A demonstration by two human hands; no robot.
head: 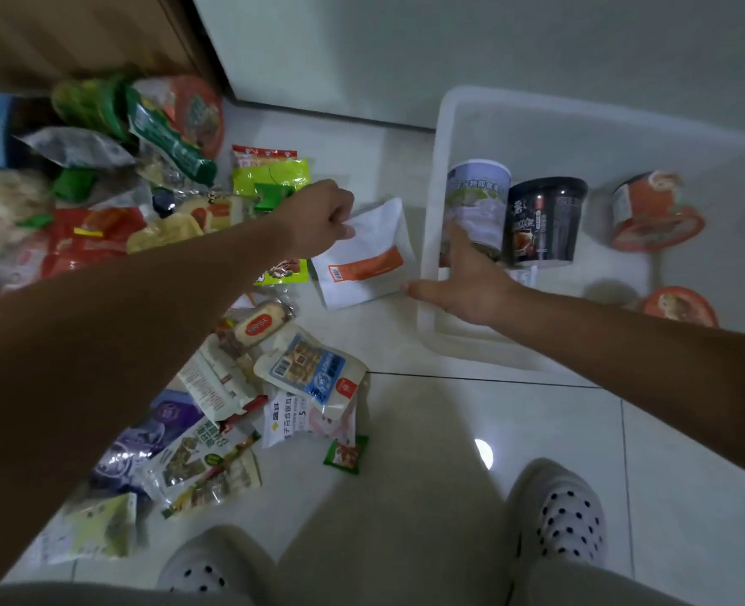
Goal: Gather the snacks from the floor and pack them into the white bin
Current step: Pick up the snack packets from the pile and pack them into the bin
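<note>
L hand (318, 216) curled, pinching top corner of white pouch (366, 255) w/ orange label. Pouch is low on the floor (449, 430), just beside white bin (580, 120); can't tell if lifted yet. R hand (471, 282) open, fingers spread over bin's near-left wall by pale cup (475, 203) and black cup (543, 220), prob. steadying bin or ready to take pouch. Snack pile (143, 203) on floor at left, mostly unpacked.

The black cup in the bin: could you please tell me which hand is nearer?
Right. The right hand reaches over the bin wall, close to the black cup; the left hand is outside the bin, pinching a white pouch.
</note>
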